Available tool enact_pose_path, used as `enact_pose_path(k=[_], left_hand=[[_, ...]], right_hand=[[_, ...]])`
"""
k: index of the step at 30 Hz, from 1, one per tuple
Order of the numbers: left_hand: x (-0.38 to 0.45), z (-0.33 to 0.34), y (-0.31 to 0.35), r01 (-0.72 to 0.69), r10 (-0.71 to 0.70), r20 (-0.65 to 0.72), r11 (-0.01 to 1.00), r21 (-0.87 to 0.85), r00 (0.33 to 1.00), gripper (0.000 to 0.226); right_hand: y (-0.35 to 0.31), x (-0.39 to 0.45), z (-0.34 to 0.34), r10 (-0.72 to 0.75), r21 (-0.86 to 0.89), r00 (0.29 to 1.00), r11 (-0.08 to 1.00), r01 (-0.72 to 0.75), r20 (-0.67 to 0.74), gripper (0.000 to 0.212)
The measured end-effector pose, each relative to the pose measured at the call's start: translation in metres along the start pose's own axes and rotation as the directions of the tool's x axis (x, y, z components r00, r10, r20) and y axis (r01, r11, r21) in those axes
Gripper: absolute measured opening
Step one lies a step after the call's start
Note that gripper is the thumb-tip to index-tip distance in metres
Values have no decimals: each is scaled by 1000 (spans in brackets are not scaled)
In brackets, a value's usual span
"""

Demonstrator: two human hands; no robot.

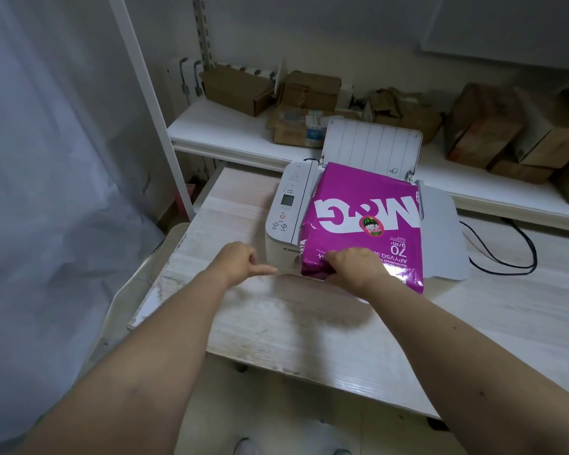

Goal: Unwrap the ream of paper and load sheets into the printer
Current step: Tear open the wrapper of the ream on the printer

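A ream of paper [362,211] in a magenta wrapper with large white letters lies flat on top of the white printer [284,208]. The wrapper's near left corner looks torn and crumpled. My right hand [355,269] grips the ream's near edge, fingers curled over the wrapper. My left hand [240,261] hovers just left of the ream, in front of the printer, fingers loosely curled with the thumb pointing right; it holds nothing. The printer's rear paper support [372,146] stands raised behind the ream.
The printer sits on a pale wood-grain table [276,323]. A white sheet or flap [444,234] lies right of the printer, with a black cable [513,251] beyond. A white shelf [217,129] behind holds several cardboard boxes [240,90]. Plastic sheeting hangs at left.
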State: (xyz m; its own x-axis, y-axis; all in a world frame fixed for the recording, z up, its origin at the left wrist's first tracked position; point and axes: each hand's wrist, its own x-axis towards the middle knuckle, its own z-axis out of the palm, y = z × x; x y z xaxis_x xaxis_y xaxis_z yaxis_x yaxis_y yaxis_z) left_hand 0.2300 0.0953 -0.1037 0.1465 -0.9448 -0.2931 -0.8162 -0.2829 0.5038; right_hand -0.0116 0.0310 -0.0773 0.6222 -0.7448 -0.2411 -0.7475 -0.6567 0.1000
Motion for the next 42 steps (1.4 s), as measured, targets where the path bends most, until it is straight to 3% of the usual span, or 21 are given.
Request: enact_pose_path(k=[5,10,16,20,23,25,30,33,35,37,39,42], left_hand=[[3,-11,-22,85,-72,-127,992,98,989,52],[2,2,-18,150,-127,-190,982,111,974,45],[-4,17,-26,223,-202,-126,958,179,971,35],[-8,21,-31,293,-277,-99,928,232,956,36],[-12,23,-16,345,-315,-176,921,180,933,41],[-14,25,3,315,-267,-295,941,128,917,37],[-23,44,64,49,-10,-482,997,67,876,19],[-33,59,99,42,-87,-506,994,-100,858,21],[-43,67,119,151,-312,-452,922,-358,836,23],[-48,81,134,242,-494,-299,763,-600,816,23],[-49,93,146,291,-595,-78,498,-817,800,33],[-51,97,158,267,-522,196,64,-962,830,34]], right_hand=[[0,-19,3,59,32,991,998,-55,-124,51],[-5,-42,22,9,19,927,1000,-2,-375,46],[-2,-69,48,-11,-71,916,997,-19,-401,18],[2,-76,53,9,-69,918,997,-40,-396,17],[2,-77,51,0,-50,919,998,-22,-394,15],[1,-75,52,-3,-47,929,999,-15,-370,13],[-7,-73,55,-1,-58,954,998,-18,-300,15],[-13,-76,54,24,-28,961,999,-33,-274,18],[-17,-79,58,64,-24,967,997,-72,-246,16],[-21,-83,65,104,-6,974,994,-107,-199,11],[-25,-87,69,126,41,979,992,-121,-162,13],[-29,-95,70,133,97,975,988,-117,-176,21]])
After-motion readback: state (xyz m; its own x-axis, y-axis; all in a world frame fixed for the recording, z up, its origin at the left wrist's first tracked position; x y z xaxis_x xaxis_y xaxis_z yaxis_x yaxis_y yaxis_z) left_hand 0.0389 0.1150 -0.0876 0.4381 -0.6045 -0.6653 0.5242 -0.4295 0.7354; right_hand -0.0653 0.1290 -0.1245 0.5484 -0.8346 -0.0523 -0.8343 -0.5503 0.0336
